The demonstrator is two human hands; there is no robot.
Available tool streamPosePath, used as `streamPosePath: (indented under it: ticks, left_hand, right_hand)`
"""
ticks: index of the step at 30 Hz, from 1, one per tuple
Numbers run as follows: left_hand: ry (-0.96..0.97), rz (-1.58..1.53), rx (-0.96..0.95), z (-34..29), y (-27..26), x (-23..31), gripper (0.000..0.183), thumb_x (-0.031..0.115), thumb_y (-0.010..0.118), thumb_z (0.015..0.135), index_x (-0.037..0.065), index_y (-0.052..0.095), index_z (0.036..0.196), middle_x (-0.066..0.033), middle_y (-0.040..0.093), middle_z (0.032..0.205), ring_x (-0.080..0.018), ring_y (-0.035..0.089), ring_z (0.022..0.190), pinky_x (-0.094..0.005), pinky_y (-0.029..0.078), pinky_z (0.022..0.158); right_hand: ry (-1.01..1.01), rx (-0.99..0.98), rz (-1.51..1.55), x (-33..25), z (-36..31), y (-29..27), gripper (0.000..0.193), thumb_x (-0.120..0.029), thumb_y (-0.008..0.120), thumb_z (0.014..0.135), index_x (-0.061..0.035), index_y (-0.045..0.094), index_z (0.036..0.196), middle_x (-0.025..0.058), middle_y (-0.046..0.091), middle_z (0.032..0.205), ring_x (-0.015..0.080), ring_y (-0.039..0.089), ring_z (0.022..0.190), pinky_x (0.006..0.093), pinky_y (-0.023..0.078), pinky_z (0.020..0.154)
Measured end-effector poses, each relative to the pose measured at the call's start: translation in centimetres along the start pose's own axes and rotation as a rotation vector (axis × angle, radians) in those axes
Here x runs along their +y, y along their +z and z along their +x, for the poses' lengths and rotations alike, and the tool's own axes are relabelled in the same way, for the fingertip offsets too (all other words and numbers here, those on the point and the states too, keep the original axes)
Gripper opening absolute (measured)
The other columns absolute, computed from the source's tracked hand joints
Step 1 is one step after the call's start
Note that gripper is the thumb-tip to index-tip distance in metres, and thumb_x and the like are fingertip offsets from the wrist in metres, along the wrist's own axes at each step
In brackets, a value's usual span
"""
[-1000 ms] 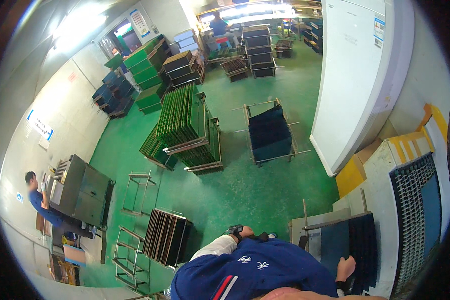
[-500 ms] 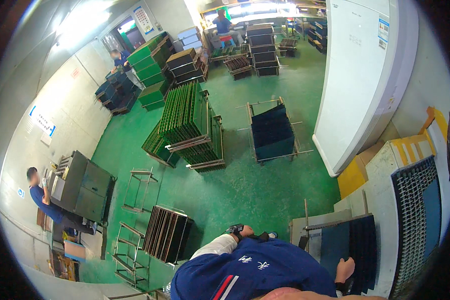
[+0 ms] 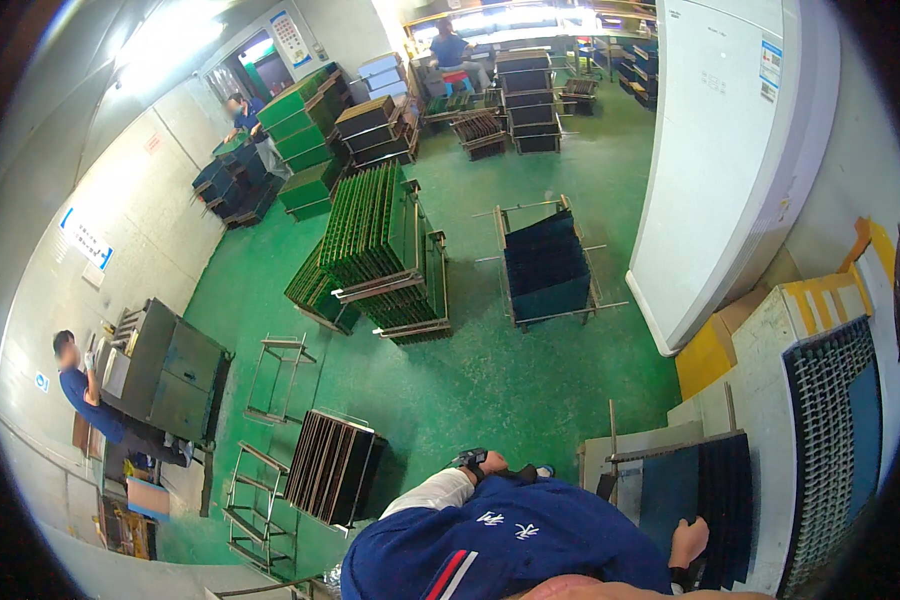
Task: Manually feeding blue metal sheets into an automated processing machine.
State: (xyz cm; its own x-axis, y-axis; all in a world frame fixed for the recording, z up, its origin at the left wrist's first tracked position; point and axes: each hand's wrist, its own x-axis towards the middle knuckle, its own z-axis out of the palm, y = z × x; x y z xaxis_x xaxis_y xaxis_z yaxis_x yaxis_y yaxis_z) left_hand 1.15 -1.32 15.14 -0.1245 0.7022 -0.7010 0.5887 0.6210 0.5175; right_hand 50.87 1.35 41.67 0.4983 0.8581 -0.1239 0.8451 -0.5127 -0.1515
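Note:
At the lower right, my right hand [image 3: 687, 541] is curled at the edge of a dark blue panel [image 3: 667, 495], the front one in a row of dark panels [image 3: 726, 500] standing in a metal rack [image 3: 658, 452]. Its fingers appear closed on that panel's edge. My left hand [image 3: 491, 463] is in front of my body, low in the middle, with a dark device on its wrist [image 3: 468, 459]. A dark object [image 3: 521, 474] lies beside that hand; whether it is held cannot be made out, and the fingers are mostly hidden.
A rack of dark panels [image 3: 335, 470] and bare metal frames [image 3: 260, 500] stand left of me. Ahead are stacked green panels [image 3: 400, 260] and another dark panel rack [image 3: 545, 265]. A tall white cabinet [image 3: 720, 150] rises at right. A co-worker [image 3: 90, 400] stands at a grey cabinet [image 3: 175, 375].
My hands stay almost in place. The co-worker at the far left back leans slightly to the right; the view has shifted very little.

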Motion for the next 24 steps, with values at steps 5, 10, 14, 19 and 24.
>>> streamPosePath:
  ticks: [5,10,14,19,24]
  left_hand:
    - [0.026,-0.014,-0.001,1.5,0.8,-1.8,0.029,0.032,0.058,0.060,0.008,0.066,0.075,-0.0082,0.063,0.070,-0.0211,0.059,0.061,-0.0351,0.047,0.058]
    - [0.023,0.137,-0.055,1.4,0.5,-1.8,0.033,0.033,0.058,0.061,0.009,0.065,0.082,-0.0108,0.063,0.078,-0.0243,0.059,0.068,-0.0356,0.047,0.061]
    - [0.342,0.283,-0.090,0.8,-0.1,-1.6,0.033,0.034,0.058,0.062,0.009,0.065,0.081,-0.0114,0.063,0.078,-0.0256,0.059,0.070,-0.0357,0.046,0.062]
    - [0.377,0.184,0.108,6.2,3.8,-9.1,0.030,0.028,0.059,0.059,0.004,0.064,0.077,-0.0103,0.061,0.069,-0.0222,0.057,0.061,-0.0363,0.045,0.056]
    - [-0.019,0.016,0.033,2.4,1.8,-2.7,0.020,0.020,0.059,0.065,0.009,0.065,0.080,-0.0118,0.062,0.078,-0.0268,0.060,0.073,-0.0361,0.048,0.065]
  right_hand:
    - [0.036,-0.043,0.000,-0.3,0.1,-0.3,0.036,-0.014,0.064,0.067,0.0054,0.058,0.097,0.0222,0.058,0.096,0.0346,0.056,0.092,0.0382,0.044,0.079]
    - [-0.029,0.001,0.002,0.2,0.3,0.3,0.036,-0.014,0.065,0.065,0.0061,0.058,0.094,0.0231,0.058,0.094,0.0352,0.056,0.089,0.0386,0.045,0.077]
    - [-0.005,-0.041,-0.013,-0.7,-0.3,-0.8,0.036,-0.014,0.065,0.064,0.0063,0.058,0.093,0.0231,0.059,0.092,0.0359,0.056,0.087,0.0393,0.045,0.076]
    - [-0.093,0.021,0.039,-2.6,-1.6,-3.0,0.034,-0.012,0.063,0.065,0.0063,0.058,0.094,0.0233,0.059,0.089,0.0356,0.056,0.087,0.0390,0.044,0.076]
    - [-0.001,-0.013,0.035,-2.8,-2.2,-3.1,0.035,-0.012,0.063,0.066,0.0066,0.057,0.095,0.0237,0.058,0.091,0.0354,0.055,0.089,0.0382,0.043,0.077]
